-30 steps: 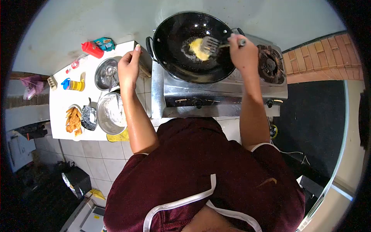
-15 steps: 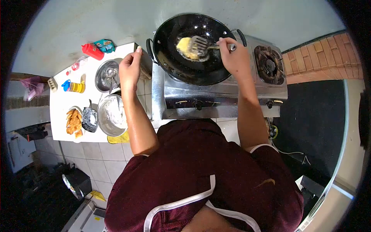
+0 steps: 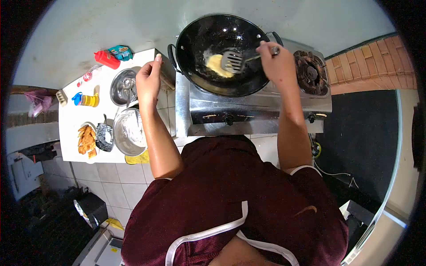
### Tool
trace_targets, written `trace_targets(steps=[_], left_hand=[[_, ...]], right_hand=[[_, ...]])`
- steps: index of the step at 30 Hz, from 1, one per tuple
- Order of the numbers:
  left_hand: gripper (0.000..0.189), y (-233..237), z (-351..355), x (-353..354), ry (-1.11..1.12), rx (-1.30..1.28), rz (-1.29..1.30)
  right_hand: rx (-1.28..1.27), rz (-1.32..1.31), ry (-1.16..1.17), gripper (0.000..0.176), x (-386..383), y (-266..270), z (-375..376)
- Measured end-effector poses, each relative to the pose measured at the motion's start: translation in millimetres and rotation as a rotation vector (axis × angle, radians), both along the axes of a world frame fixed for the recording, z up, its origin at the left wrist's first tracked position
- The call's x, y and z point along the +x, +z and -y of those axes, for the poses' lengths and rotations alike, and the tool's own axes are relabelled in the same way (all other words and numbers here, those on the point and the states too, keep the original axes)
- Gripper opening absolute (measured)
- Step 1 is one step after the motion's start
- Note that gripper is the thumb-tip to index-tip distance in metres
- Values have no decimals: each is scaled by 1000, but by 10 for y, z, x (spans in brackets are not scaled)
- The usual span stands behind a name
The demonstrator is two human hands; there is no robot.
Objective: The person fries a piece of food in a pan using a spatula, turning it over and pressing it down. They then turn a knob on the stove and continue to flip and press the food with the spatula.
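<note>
In the head view my right hand grips the handle of a slotted spatula. The spatula's head overlaps a pale yellow piece of food frying in the black wok, which has two loop handles. My left hand hovers left of the wok, above the gap between stove and white table. Its fingers are curled in and the thumb points up, with nothing visible in it. Below that hand stand a metal bowl with a ladle and a steel pot with white residue inside.
The wok sits on a steel gas stove; a second burner is at its right. On the white table are a plate of fried pieces, a black-and-white container, an oil bottle and a red bottle.
My right hand has shifted slightly right and the spatula's head has moved down and right onto the food's right side. The left hand has stayed in place.
</note>
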State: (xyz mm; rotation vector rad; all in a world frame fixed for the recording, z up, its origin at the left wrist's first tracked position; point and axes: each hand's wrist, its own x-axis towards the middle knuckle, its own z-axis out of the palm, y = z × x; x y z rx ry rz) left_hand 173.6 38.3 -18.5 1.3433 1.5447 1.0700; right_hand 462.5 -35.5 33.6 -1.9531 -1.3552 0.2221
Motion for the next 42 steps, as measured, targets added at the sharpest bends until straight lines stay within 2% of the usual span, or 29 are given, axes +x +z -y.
trace_targets(steps=[1,3,5,9,11,13,15,17,21,25,27,29,34,42], left_hand=[[39,-26,-8,-18,-2,-1,-2],[39,-101,-51,-53,0,46,68],[37,-131,-72,-46,0,57,79],[38,-78,-46,-26,9,46,69],[38,-85,-51,-52,18,36,65],[38,-139,-80,-84,8,29,94],[38,-144,-84,-67,14,15,90],[38,-101,-60,-28,25,2,82],[36,-81,-39,14,15,43,119],[35,-139,-52,-38,16,46,103],[35,-112,-28,-12,16,49,107],[35,-98,-12,13,22,54,109],[34,-15,44,39,32,29,45],[34,-75,39,21,20,58,47]], right_hand=[[-64,57,-35,31,34,45,17],[-15,122,-32,30,84,-20,-27],[177,73,23,33,22,-147,-79],[109,-113,35,32,-77,-254,-52],[107,-70,28,31,3,-204,-16],[78,81,-58,31,63,-110,3],[92,92,-74,31,74,-175,-23],[231,3,4,31,11,-319,-72],[114,-143,39,29,-19,-212,42],[60,58,-110,29,49,-71,51],[129,-39,-91,29,3,-215,7],[228,-158,31,29,-66,-331,-27],[64,-33,-26,32,-28,-105,72],[200,-55,36,28,-112,-251,72]])
